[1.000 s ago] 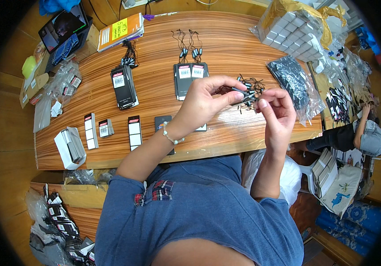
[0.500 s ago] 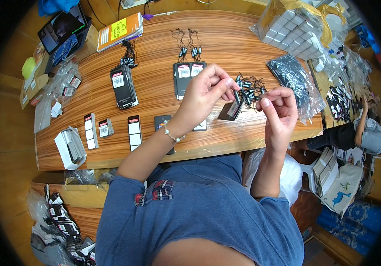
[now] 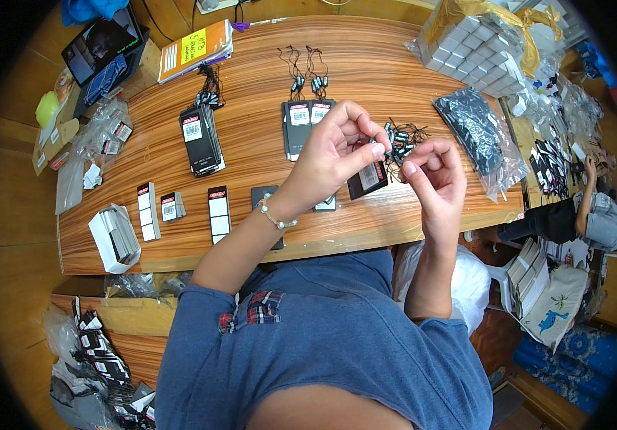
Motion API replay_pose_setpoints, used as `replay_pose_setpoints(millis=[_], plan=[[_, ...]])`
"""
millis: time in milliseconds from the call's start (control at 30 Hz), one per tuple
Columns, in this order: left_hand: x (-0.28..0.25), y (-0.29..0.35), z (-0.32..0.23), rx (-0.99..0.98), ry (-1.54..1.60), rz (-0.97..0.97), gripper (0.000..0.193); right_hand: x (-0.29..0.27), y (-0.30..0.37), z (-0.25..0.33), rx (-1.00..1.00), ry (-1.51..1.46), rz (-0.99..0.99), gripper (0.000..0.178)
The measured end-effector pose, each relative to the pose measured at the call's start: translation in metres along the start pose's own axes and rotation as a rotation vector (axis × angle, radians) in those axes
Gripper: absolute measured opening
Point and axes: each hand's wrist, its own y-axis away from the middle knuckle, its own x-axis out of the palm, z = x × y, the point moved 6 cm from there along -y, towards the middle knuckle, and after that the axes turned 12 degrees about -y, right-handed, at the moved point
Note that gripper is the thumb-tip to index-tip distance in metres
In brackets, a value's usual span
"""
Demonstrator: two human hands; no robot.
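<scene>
My left hand [image 3: 333, 154] pinches a black string by its small toggle, thumb against fingertips. From that string a black hang tag [image 3: 368, 182] with a white barcode label hangs just over the table, below my fingers. Close by on the right, my right hand [image 3: 439, 183] has thumb and forefinger pinched at the thin cord, which is hard to make out. Behind both hands lies a tangled pile of black strings with toggles [image 3: 403, 137]. Two stacks of strung tags [image 3: 297, 132] lie beyond my left hand. Partly under my left wrist is a dark card [image 3: 265, 193].
Another strung tag stack [image 3: 203, 143] lies to the left. Nearer the table edge are label stacks [image 3: 148, 211] and a white box of cards [image 3: 113, 240]. On the right lie a clear bag of black pieces [image 3: 477, 136] and bagged white boxes [image 3: 466, 54]. A person works far right.
My right hand has moved left, closer to my left hand. The hanging tag has swung slightly left and turned its label side more into view.
</scene>
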Motion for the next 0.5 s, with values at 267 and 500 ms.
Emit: replay_pose_setpoints(millis=[267, 500], plan=[[0.0013, 0.0015, -0.0056, -0.054, -0.08, -0.037, 0.017, 0.0016, 0.0001, 0.0007, -0.014, 0.042, 0.011, 0.02], [-0.0028, 0.0032, -0.0091, 0.057, -0.21, -0.109, 0.012, -0.0017, 0.0009, 0.0028, -0.022, 0.034, -0.021, 0.02]])
